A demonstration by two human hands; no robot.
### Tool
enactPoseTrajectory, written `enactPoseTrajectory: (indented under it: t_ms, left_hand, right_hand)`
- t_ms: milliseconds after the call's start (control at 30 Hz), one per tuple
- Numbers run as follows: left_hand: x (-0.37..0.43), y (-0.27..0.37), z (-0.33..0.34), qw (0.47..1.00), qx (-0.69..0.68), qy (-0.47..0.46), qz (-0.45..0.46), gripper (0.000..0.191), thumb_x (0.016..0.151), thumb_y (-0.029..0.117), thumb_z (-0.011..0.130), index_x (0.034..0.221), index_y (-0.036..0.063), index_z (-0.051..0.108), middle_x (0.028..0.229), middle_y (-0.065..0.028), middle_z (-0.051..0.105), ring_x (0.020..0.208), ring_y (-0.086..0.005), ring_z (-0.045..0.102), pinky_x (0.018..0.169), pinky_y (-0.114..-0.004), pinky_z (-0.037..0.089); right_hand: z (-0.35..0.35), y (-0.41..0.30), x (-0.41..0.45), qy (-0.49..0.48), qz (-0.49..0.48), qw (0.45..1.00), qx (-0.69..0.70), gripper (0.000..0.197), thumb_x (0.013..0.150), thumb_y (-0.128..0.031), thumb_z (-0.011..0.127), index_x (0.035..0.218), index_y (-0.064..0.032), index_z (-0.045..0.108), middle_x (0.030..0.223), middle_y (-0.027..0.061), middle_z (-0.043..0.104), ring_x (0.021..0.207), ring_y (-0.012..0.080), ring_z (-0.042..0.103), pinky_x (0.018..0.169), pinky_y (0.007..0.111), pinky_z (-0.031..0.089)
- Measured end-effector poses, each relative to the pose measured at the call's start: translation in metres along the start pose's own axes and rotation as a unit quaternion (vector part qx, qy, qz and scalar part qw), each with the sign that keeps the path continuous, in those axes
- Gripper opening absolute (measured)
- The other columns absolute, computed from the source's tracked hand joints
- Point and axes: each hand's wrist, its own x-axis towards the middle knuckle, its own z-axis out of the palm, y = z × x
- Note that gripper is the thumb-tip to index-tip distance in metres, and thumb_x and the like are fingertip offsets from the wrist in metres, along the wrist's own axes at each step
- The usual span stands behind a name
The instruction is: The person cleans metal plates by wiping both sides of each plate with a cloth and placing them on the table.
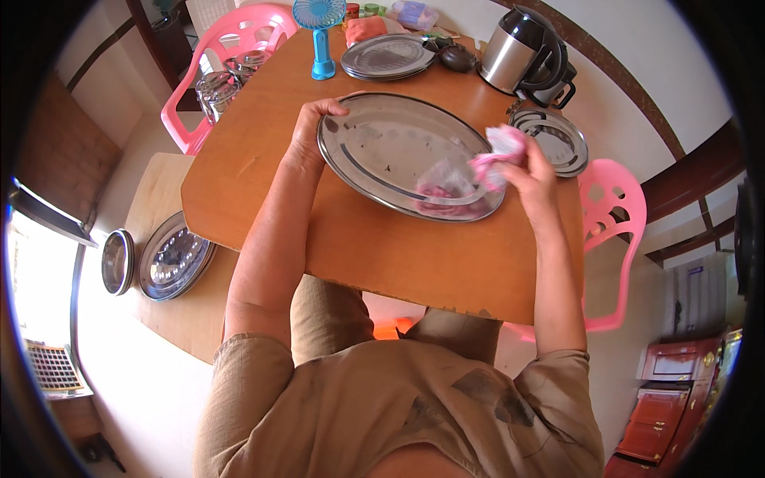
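My left hand point(317, 122) grips the left end of an oval stainless steel platter point(400, 149), thumb over its rim. The platter is held tilted above the wooden table, with dark specks and spots on its face. In my right hand point(529, 173) is a crumpled pink and white cloth point(499, 156), slightly blurred, at the platter's right end. The platter's surface mirrors the cloth. Whether the cloth touches the metal, I cannot tell.
Behind the platter stand a blue handheld fan point(323, 51), stacked oval platters point(387, 57), a dark teapot point(458, 58) and a steel kettle point(515, 54). Round plates point(553, 140) lie at the table's right. More platters point(176, 257) rest on a lower surface at left. Pink chairs point(615, 227) flank the table.
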Motion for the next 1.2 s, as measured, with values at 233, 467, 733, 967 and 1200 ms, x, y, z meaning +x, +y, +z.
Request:
enactPoseTrajectory:
  t_ms: [233, 467, 733, 967, 1200]
  left_hand:
    - [0.008, -0.007, -0.011, 0.994, 0.019, 0.103, 0.003, 0.028, 0.073, 0.01, 0.062, 0.098, -0.003, 0.061, 0.09, -0.0167, 0.066, 0.076, -0.0294, 0.064, 0.074, -0.039, 0.057]
    - [0.017, -0.018, -0.012, 0.997, 0.013, 0.066, 0.031, 0.029, 0.085, 0.008, 0.058, 0.11, -0.006, 0.06, 0.101, -0.0168, 0.066, 0.093, -0.0284, 0.065, 0.083, -0.04, 0.055]
    - [0.016, -0.022, -0.005, 0.997, 0.002, 0.067, 0.041, 0.044, 0.09, 0.014, 0.052, 0.127, -0.0095, 0.053, 0.122, -0.0226, 0.061, 0.106, -0.031, 0.063, 0.096, -0.039, 0.05]
    - [0.018, -0.027, -0.002, 0.997, 0.006, 0.066, 0.045, 0.04, 0.091, 0.012, 0.05, 0.125, -0.0088, 0.054, 0.12, -0.0218, 0.062, 0.107, -0.0305, 0.062, 0.096, -0.04, 0.05]
    - [0.012, -0.028, 0.003, 0.999, -0.021, 0.024, 0.045, 0.043, 0.09, 0.012, 0.049, 0.127, -0.0094, 0.052, 0.124, -0.0226, 0.06, 0.112, -0.0317, 0.059, 0.1, -0.041, 0.046]
  right_hand:
    - [0.056, -0.012, 0.011, -0.02, -0.123, 0.959, -0.255, 0.033, 0.077, -0.009, 0.07, 0.109, -0.0083, 0.065, 0.1, 0.0071, 0.065, 0.096, 0.0254, 0.062, 0.083, 0.034, 0.05]
    - [0.069, 0.038, -0.003, -0.041, -0.18, 0.928, -0.324, 0.027, 0.074, 0.003, 0.064, 0.097, -0.0101, 0.068, 0.098, 0.0035, 0.062, 0.098, 0.0261, 0.06, 0.08, 0.036, 0.052]
    - [0.062, 0.051, 0.0, -0.016, -0.172, 0.933, -0.315, 0.03, 0.073, 0.004, 0.064, 0.099, -0.0099, 0.067, 0.099, 0.0036, 0.061, 0.098, 0.0251, 0.059, 0.079, 0.037, 0.052]
    - [0.061, 0.053, 0.0, -0.016, -0.176, 0.929, -0.326, 0.031, 0.073, 0.003, 0.063, 0.101, -0.0102, 0.066, 0.101, 0.0037, 0.061, 0.1, 0.0257, 0.058, 0.081, 0.037, 0.051]
    - [0.062, 0.046, -0.001, -0.015, -0.176, 0.929, -0.325, 0.033, 0.074, 0.004, 0.062, 0.103, -0.0105, 0.066, 0.102, 0.0037, 0.06, 0.101, 0.0259, 0.058, 0.082, 0.037, 0.051]
